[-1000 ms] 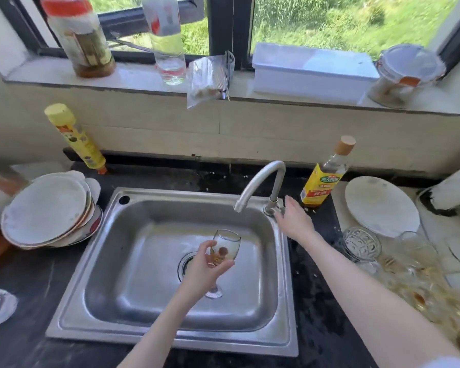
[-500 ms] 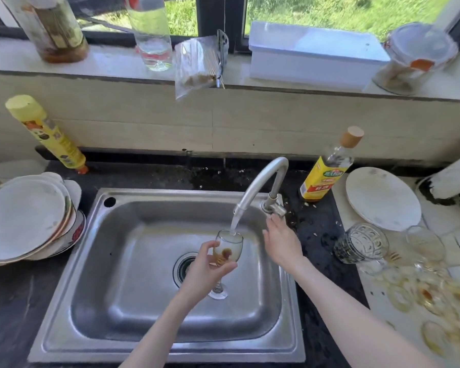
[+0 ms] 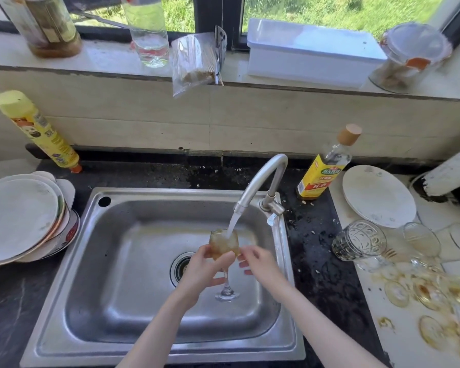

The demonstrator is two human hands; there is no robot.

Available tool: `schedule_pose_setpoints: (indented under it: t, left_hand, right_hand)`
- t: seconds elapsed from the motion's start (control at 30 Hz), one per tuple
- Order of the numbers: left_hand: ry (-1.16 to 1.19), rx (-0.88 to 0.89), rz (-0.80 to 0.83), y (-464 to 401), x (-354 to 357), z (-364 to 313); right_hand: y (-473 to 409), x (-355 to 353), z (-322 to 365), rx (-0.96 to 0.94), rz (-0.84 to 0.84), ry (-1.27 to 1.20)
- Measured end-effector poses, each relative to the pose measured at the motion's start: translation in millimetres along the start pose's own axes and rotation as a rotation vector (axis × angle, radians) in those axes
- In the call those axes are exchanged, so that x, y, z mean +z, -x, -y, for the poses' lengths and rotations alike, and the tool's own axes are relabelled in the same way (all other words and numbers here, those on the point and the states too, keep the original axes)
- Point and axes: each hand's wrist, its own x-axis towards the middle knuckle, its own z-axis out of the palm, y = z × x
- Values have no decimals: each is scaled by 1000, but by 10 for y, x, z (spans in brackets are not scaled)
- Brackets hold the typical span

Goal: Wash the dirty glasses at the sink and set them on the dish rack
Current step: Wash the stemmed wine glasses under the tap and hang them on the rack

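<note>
- My right hand (image 3: 259, 264) has left the tap lever and come to the wine glass (image 3: 223, 245), fingers loosely spread beside the bowl.
- My left hand (image 3: 201, 272) grips that bowl over the sink (image 3: 117, 261); water from the tap (image 3: 260, 181) now fills it, turning brownish, so rinsing has begun.
- Right of my right hand, dirty glasses (image 3: 360, 244) wait on the tabletop (image 3: 322, 288); I see no rack.

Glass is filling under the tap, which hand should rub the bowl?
Probably right. The left hand grips the wine glass at bowl and stem; the right hand just touches the bowl, fingers free.
</note>
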Motion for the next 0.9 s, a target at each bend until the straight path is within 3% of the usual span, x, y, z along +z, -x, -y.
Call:
schedule_pose_setpoints:
  t: [0.1,0.27,0.4,0.57,0.73,0.9]
  left_hand:
    - [28,-83,68,-57,24,85]
    - [132,-238,18,-130,70,231]
    - [139,-160,74,-100,92,214]
    - [257,41,210,-112,3,39]
    - [152,97,109,-125,52,-27]
    - [121,119,78,-148,97,-64]
  right_hand:
    - [128,75,27,153,143,-307]
    - [142,64,75,293,246,-407]
    - [104,87,119,280,215,-324]
    - [72,111,120,306,324,-568]
    - [67,137,241,161,286,-167]
    - [28,222,284,178,175,-259]
